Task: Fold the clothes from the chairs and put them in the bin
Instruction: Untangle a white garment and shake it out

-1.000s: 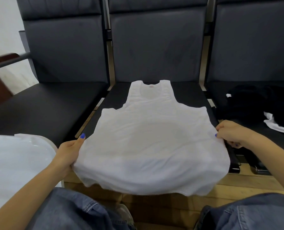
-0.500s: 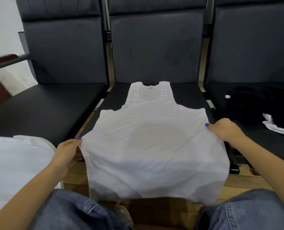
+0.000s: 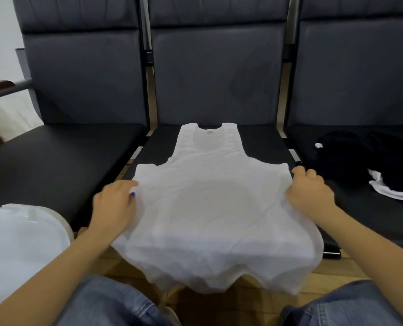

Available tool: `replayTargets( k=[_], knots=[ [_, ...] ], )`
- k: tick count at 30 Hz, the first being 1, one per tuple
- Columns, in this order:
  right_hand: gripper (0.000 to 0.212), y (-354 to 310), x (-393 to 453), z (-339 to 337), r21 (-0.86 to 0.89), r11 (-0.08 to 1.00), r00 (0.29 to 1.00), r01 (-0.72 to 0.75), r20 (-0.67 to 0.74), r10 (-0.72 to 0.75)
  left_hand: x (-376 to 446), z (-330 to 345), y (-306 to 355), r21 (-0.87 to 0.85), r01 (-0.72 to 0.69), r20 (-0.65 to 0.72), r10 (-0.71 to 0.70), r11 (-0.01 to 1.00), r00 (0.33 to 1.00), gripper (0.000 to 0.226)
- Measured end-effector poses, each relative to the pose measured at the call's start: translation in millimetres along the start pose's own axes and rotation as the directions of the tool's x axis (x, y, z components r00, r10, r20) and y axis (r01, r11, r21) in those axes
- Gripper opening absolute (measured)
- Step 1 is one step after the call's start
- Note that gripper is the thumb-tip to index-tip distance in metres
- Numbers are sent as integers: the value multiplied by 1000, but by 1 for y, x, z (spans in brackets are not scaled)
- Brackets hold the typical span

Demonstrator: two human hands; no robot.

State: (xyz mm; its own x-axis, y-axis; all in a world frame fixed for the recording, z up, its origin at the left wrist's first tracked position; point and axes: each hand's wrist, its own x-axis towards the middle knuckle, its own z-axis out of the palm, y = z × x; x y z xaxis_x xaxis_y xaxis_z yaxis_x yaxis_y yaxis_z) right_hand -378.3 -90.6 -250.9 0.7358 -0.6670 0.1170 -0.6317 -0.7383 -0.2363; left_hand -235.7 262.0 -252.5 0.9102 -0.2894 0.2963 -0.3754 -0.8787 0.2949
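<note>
A white tank top (image 3: 209, 208) lies flat on the middle chair seat (image 3: 261, 142), neck toward the backrest, its hem hanging over the seat's front edge. My left hand (image 3: 114, 204) is at the top's left side edge, fingers curled round the fabric. My right hand (image 3: 309, 191) grips the right side edge just below the armhole, knuckles up. The white bin (image 3: 19, 243) stands at the lower left, beside my left arm.
A heap of black clothes (image 3: 372, 156) and a white garment (image 3: 395, 196) lie on the right chair seat. The left chair seat (image 3: 54, 161) is bare. My knees in jeans are below, over a wooden floor.
Both hands have moved up along the tank top's sides, from near the hem toward the armholes. The hem now droops lower over the seat's front edge.
</note>
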Motion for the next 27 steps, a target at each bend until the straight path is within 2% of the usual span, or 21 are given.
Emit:
replayTargets(
  k=[2,3,5,7,11,15,19,20,22,24,25,26,27],
  knots=[
    [45,-14,-3,14,-60,993,993,103,-57,-107,5,15,23,19,-161,164,156,987,974,57],
    [52,-22,-4,21,-72,988,991,134,2,-135,8,26,32,71,-177,276,151,982,949,65],
    [60,-37,-3,36,-95,983,979,156,149,-141,16,47,43,211,-130,416,31,969,909,62],
    [62,-46,2,46,-128,984,973,128,210,-99,27,57,48,233,-62,415,-41,971,909,64],
    [66,-38,21,50,-136,990,985,-23,168,46,48,60,39,258,33,377,-133,966,917,69],
    [65,-15,40,44,-39,982,970,-185,152,189,55,64,26,338,16,323,-132,941,937,63],
    [65,8,53,46,7,963,945,-270,196,263,67,64,14,257,113,288,-187,960,939,63],
    [63,9,54,44,11,959,946,-282,168,276,70,63,13,248,125,294,-197,961,935,62],
    [50,5,54,39,-31,966,966,-257,16,258,79,64,13,277,118,279,-197,954,940,62],
    [40,-7,58,32,-114,984,976,-140,-185,118,93,64,18,332,76,259,-168,940,951,61],
    [35,-13,63,31,-89,995,968,-55,-247,31,102,66,21,337,51,254,-143,940,957,60],
    [31,-19,70,32,-67,997,953,27,-301,-46,113,69,25,314,34,253,-118,949,960,58],
    [31,-27,78,31,-43,995,958,89,-271,-97,125,72,30,263,27,253,-96,964,963,57]
  ],
)
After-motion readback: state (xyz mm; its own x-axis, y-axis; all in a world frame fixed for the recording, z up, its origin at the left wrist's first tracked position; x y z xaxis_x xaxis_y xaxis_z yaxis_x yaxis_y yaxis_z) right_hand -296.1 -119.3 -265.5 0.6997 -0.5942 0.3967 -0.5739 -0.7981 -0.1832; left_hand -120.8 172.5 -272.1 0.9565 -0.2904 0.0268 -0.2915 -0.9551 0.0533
